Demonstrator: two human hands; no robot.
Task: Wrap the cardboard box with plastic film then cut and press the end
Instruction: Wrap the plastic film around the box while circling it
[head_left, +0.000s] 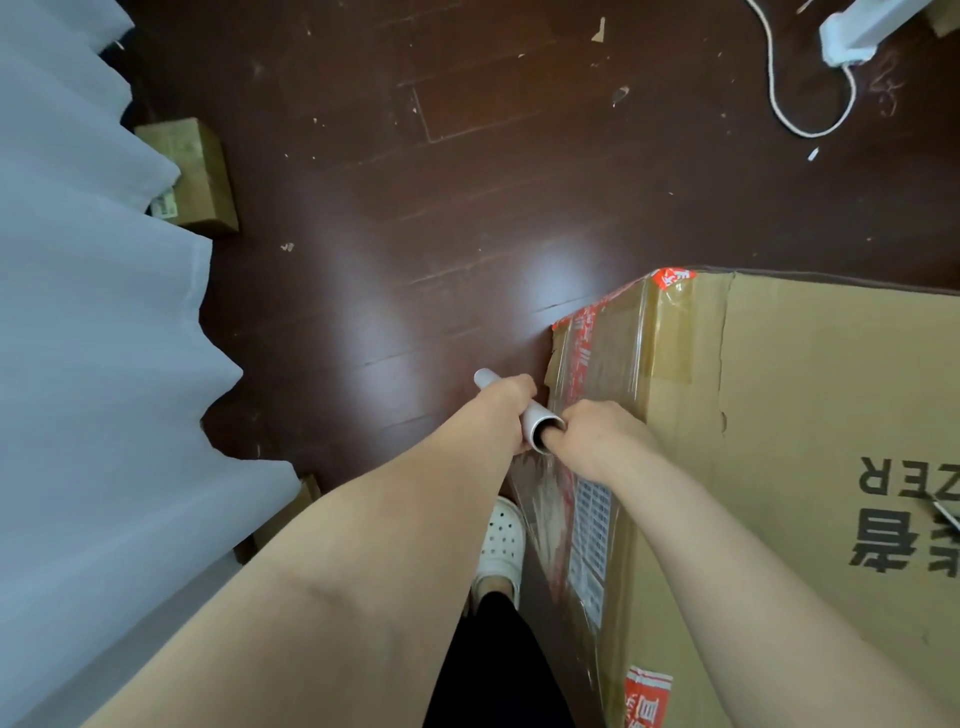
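Observation:
A large cardboard box (800, 405) with red tape and black print stands on the floor at the right. Clear plastic film (597, 364) clings to its left side wall. A roll of film on a white tube (535, 418) is held close against that wall. My left hand (506, 400) grips the middle of the tube from the left. My right hand (592, 441) holds the near end, with a finger inside the tube's opening. A stretch of film (540, 493) runs from the roll back along the wall below my hands.
Dark wooden floor (415, 208) with small scraps lies ahead. A pale curtain (78, 312) hangs at the left, with a small cardboard box (197, 176) beside it. A white cord (779, 93) and white appliance (852, 36) lie at the far right. My foot in a white shoe (501, 545) stands beside the box.

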